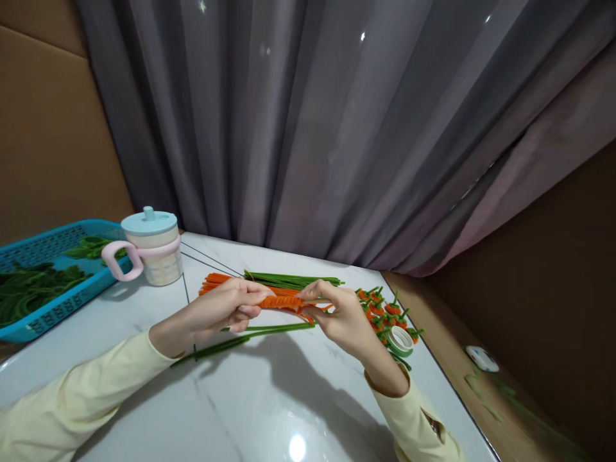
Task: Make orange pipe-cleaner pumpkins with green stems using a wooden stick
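Between my two hands, above the table, is a coiled strip of orange pipe cleaner [282, 301]. The fingers of my left hand [235, 300] pinch its left end. My right hand [337, 314] grips the other end between thumb and fingers; a thin, pale stick-like piece shows beside these fingers. Behind the hands lies a bundle of straight orange pipe cleaners [214, 282], partly hidden by my left hand. Beyond it is a bundle of green pipe cleaners [289, 280]. A few loose green pipe cleaners [283, 328] lie below my hands.
Several small orange pieces with green stems [392, 309] cluster at the right, beside a white and green ring-shaped item [400, 340]. At the left stand a lidded cup [162, 266] with a pink handle and a blue basket [48, 313] holding green pieces. A grey curtain [308, 128] hangs behind.
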The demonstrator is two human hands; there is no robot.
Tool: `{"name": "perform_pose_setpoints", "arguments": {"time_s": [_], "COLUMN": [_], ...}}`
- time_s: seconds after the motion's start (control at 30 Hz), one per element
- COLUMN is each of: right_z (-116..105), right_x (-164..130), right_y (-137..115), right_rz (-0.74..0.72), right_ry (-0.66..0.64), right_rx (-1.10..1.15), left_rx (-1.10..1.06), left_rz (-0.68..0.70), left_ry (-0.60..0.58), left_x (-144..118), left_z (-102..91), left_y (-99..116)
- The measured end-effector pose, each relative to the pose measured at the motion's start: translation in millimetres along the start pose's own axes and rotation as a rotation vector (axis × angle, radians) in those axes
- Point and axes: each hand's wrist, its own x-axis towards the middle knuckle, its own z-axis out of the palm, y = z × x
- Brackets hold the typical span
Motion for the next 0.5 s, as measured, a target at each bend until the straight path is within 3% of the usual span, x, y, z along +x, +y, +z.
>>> {"name": "perform_pose_setpoints", "arguments": {"time_s": [0.1, 0.23, 0.4, 0.5], "right_z": [0.4, 0.3, 0.0, 0.0], "right_x": [0.8, 3.6, 4.2, 3.3], "right_y": [1.0, 3.2, 6.0, 7.7], "right_rz": [-0.212, -0.447, -0.500, -0.516], "right_ry": [0.046, 0.117, 0.133, 0.105], "right_rx": [-0.161, -0.443, -0.568, -0.615], "left_rx": [-0.221, -0.490, -0.736, -0.771], "left_rz": [-0.099, -0.260, -0.392, -0.404], "left_ry": [-0.044, -0.014, -0.010, -0.002], "left_x": [4.2, 5.5, 5.2, 5.1], "left_z": [-4.2, -4.8, -6.6, -5.3], "left_y": [-5.6, -5.1, -2.9, -2.4]}}
